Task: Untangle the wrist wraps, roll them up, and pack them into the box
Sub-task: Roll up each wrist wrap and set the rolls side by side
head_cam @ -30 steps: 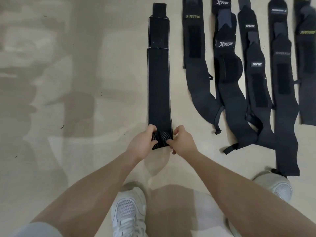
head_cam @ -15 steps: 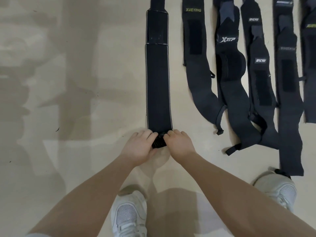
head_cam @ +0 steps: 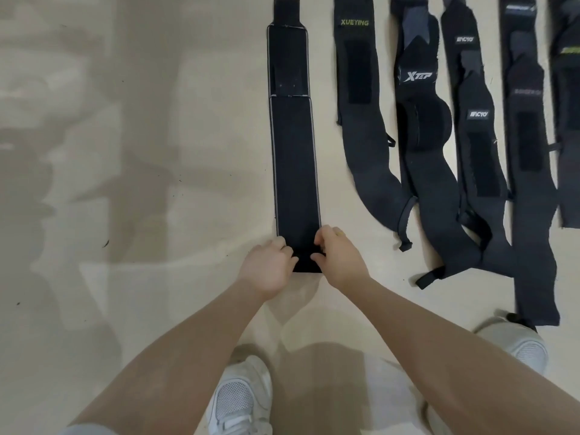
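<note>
A long flat black cloth wrist wrap with thin grey edges (head_cam: 293, 158) lies straight on the pale shiny floor (head_cam: 157, 183). It runs from the far edge of the floor in view down to the two hands. Its near end is folded into a small start of a roll.

The left hand (head_cam: 268, 266) has its fingers bent onto the left side of that rolled end and holds it. The right hand (head_cam: 339, 257) has its fingers bent onto the right side and holds it too. A gold ring (head_cam: 340, 234) sits on one finger of the right hand.

To the right, near the long wrap but not touching it, lies a black wrap with the yellow word XUEYING (head_cam: 361, 120). Next to that lies a black wrap with the white word XTEP (head_cam: 420, 120). More dark wraps lie beyond, overlapping each other.

Two white mesh shoes (head_cam: 241, 400) stand on the floor close to the person.
</note>
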Motion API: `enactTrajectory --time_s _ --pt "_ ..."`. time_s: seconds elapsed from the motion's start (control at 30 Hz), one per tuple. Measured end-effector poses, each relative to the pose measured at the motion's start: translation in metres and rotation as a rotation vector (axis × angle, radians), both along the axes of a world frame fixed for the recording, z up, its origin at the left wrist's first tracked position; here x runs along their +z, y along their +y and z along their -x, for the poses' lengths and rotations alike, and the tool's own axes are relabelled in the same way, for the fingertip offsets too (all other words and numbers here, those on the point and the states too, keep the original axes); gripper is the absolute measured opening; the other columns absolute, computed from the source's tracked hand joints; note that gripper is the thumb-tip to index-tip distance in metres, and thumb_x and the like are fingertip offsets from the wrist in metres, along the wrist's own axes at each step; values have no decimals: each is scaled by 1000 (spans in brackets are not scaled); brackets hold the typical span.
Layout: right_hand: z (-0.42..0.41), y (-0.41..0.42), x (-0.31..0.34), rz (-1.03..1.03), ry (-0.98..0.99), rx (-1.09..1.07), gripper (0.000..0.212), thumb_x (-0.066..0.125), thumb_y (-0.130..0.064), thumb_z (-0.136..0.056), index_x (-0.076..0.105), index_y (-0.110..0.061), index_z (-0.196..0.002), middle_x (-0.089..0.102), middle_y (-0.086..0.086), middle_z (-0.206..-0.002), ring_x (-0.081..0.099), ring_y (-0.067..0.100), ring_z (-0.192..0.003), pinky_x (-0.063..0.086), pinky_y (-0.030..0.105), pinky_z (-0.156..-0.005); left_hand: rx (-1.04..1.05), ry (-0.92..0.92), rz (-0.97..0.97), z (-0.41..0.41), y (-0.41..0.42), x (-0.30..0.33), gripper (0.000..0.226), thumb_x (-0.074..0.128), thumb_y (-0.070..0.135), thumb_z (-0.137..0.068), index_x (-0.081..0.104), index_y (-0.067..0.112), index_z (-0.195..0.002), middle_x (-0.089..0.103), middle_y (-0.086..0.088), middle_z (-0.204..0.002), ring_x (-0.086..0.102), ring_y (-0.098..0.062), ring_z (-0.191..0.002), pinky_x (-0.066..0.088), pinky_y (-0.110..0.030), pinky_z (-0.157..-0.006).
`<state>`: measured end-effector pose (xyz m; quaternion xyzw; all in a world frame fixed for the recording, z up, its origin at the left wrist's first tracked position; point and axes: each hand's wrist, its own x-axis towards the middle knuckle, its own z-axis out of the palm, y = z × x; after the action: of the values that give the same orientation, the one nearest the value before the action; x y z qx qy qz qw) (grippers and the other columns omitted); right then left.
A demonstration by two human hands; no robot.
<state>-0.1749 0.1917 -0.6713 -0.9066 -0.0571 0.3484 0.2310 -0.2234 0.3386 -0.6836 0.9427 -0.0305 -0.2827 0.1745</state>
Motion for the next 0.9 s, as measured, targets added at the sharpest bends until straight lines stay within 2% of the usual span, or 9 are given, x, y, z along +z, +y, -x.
enactTrajectory --time_s 0.1,0.27,0.4,0.5,0.63,0.7,0.77,0.83,0.9 --pt "-1 2 -2 106 -123 131 11 52 -9 -89 60 -11 -96 49 2 -106 49 22 -87 44 33 -71 176 112 12 -5 -12 4 32 36 30 -101 59 7 -100 50 -6 -106 57 -26 -92 39 -31 -68" --pt "4 -1 2 262 -437 497 21 82 -16 -57 61 -17 -53 56 4 -82 44 23 -74 28 29 -64 424 336 -25 -22 -15 5 19 50 29 -91 52 13 -82 57 -7 -87 56 -25 -78 41 -28 -62" --pt "11 -13 3 229 -473 682 32 84 -43 -58 69 -15 -61 59 6 -112 41 26 -102 29 40 -90 534 325 -50 -20 -22 7 16 55 28 -88 52 12 -90 58 -5 -88 57 -25 -77 37 -26 -56" --pt "12 -18 1 267 -436 826 46 88 -38 -49 74 -10 -83 61 8 -122 54 28 -113 26 48 -103 359 84 -142 -16 -19 14 33 56 30 -91 42 12 -115 51 -4 -112 55 -24 -99 39 -31 -71" --pt "4 -8 -3 223 -402 755 26 79 -17 -57 74 -13 -82 69 5 -107 65 22 -88 36 40 -100 31 -114 -24 -9 -9 4 34 42 24 -98 45 13 -130 41 -3 -133 38 -23 -124 30 -31 -95" --pt "-2 -5 -2 157 -284 689 26 63 -14 -79 69 -10 -104 58 4 -131 57 24 -110 34 33 -101 24 -78 28 -6 -5 4 38 34 28 -100 52 10 -129 46 -6 -134 41 -25 -125 36 -34 -93" --pt "-8 -8 -2 110 -188 613 32 44 -13 -93 61 -11 -120 42 -2 -146 45 21 -126 30 30 -101 -6 -70 44 -5 -3 8 64 18 49 -92 60 10 -121 52 -5 -128 49 -24 -119 43 -35 -84" --pt "-15 -8 1 54 -77 463 33 41 -12 -95 59 -10 -124 44 -2 -143 47 19 -123 34 27 -98 -43 -57 33 -5 -3 10 78 13 60 -85 63 11 -117 55 -5 -124 53 -24 -115 44 -36 -81" --pt "-21 -4 3 29 -15 321 32 43 -9 -96 56 -7 -125 51 6 -133 52 23 -114 37 25 -91 -35 -7 -33 -10 -5 11 59 23 52 -96 59 12 -122 52 -3 -128 50 -22 -118 42 -34 -83"
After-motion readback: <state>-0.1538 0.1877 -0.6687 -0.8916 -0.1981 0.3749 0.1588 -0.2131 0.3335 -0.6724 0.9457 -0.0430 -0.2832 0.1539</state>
